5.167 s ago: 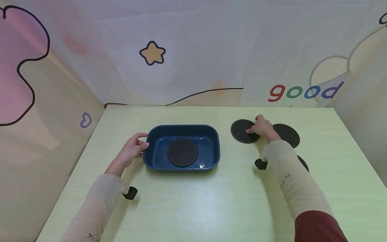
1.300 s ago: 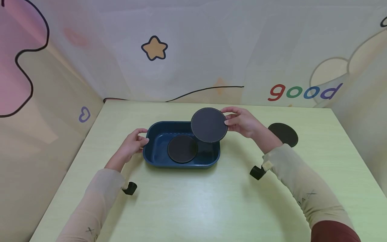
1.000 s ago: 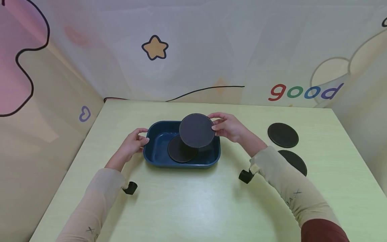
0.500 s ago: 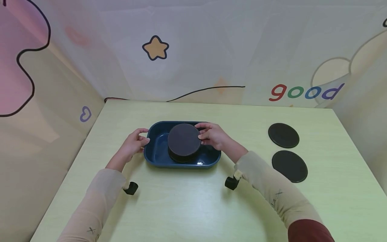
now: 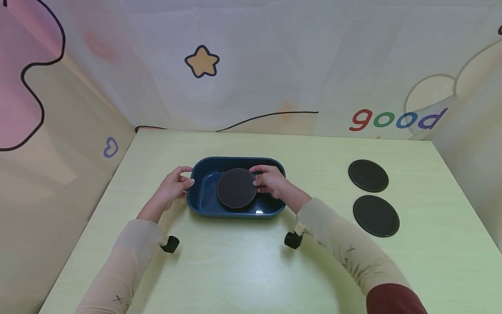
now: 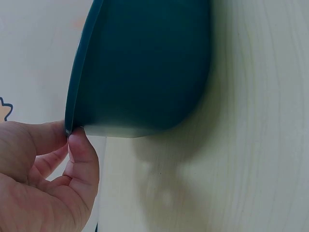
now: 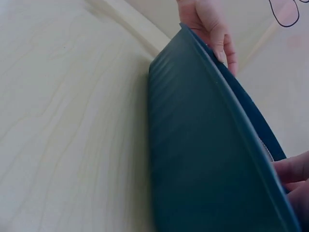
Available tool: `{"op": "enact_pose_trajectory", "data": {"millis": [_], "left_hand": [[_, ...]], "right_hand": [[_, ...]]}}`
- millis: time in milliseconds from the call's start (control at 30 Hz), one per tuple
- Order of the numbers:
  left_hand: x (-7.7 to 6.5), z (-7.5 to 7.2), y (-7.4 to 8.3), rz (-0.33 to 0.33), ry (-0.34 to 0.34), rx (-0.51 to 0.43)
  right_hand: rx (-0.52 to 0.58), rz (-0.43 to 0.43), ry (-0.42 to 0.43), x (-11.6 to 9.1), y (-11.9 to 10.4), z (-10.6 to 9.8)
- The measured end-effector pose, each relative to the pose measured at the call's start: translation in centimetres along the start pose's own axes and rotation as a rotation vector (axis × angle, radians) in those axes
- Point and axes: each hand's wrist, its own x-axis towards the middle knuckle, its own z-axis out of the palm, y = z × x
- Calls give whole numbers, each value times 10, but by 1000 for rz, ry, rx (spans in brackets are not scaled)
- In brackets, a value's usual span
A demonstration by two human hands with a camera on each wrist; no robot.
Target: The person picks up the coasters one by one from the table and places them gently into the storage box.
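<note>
A blue, rounded rectangular baking dish (image 5: pixel 204 203) stands on the table. My left hand (image 5: pixel 172 187) pinches the dish's left rim; in the left wrist view its thumb and finger meet at the rim of the dish (image 6: pixel 145 63). Inside the dish my right hand (image 5: pixel 271 181) holds a round black coaster (image 5: pixel 236 188) by its right edge, thumb on top. This coaster lies nearly flat over another coaster, which it now hides. From the right wrist, the dish wall (image 7: pixel 203 140) covers most of the coaster, and only the right hand's fingers (image 7: pixel 292 169) show.
Two more black coasters, a far one (image 5: pixel 368 175) and a nearer one (image 5: pixel 376 216), lie flat on the pale wooden table (image 5: pixel 235 266) right of the dish. A printed cloth backdrop (image 5: pixel 255 78) rises behind the table and along its sides.
My right hand took the leftmost coaster from the table, carried it left over the dish and lowered it onto the coaster inside. The left hand has stayed at the dish rim.
</note>
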Motion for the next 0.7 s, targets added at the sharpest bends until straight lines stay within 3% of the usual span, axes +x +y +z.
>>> {"op": "enact_pose_trajectory", "data": {"millis": [267, 500, 700], "left_hand": [[-1, 1, 1, -3, 1, 4], [-1, 1, 2, -4, 9, 7], [0, 1, 1, -4, 6, 5]], "right_hand": [[-72, -21, 54, 2, 4, 1], [-262, -32, 140, 10, 7, 5], [-391, -60, 152, 11, 9, 7]]}}
